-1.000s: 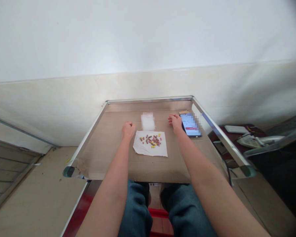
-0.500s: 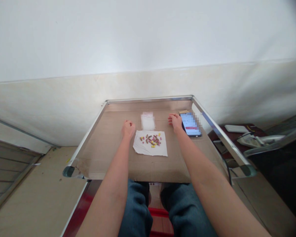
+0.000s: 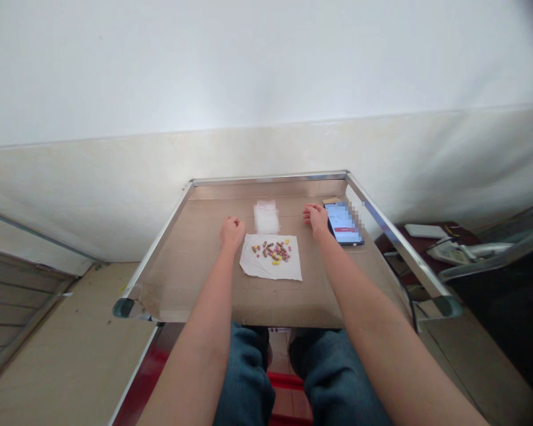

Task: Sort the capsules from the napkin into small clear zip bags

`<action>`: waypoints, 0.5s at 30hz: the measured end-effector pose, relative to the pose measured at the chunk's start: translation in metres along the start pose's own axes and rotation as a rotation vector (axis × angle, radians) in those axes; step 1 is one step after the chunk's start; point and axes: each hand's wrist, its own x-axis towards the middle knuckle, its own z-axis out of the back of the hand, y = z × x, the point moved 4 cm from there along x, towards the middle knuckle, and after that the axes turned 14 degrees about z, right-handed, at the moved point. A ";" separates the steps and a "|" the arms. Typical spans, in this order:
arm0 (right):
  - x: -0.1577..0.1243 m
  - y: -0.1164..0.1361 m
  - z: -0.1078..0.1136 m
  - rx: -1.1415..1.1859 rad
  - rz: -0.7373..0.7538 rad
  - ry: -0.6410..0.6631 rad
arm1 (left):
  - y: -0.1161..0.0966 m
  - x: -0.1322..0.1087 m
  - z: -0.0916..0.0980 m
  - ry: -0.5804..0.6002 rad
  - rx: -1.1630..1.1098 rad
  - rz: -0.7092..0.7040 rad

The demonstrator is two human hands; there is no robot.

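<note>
A white paper tissue (image 3: 270, 268) lies flat on the cardboard, with a small heap of brown, pink and yellow capsules and tablets (image 3: 272, 251) on it. My left hand (image 3: 232, 232) rests in a loose fist just left of the tissue's far corner, touching no pills. Behind the tissue lies a small clear plastic bag (image 3: 266, 218). My right hand (image 3: 316, 217) rests on the cardboard with curled fingers, holding nothing. It sits right beside a smartphone (image 3: 343, 223) with a lit screen, whose upper right corner is blurred out.
A brown cardboard sheet (image 3: 204, 284) covers a steel-framed table (image 3: 266, 177). A small brown card (image 3: 331, 200) pokes out behind the phone. To the right, a dark side table (image 3: 395, 245) holds a white box and cables. My jeans-clad knees (image 3: 244, 378) sit below the front edge.
</note>
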 end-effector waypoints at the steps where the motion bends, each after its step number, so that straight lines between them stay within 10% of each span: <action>1: 0.000 0.000 0.000 0.001 -0.001 0.000 | 0.000 0.000 0.000 0.001 -0.003 -0.003; 15: 0.001 -0.001 -0.001 0.005 -0.003 0.004 | 0.003 0.002 -0.003 0.010 0.017 0.021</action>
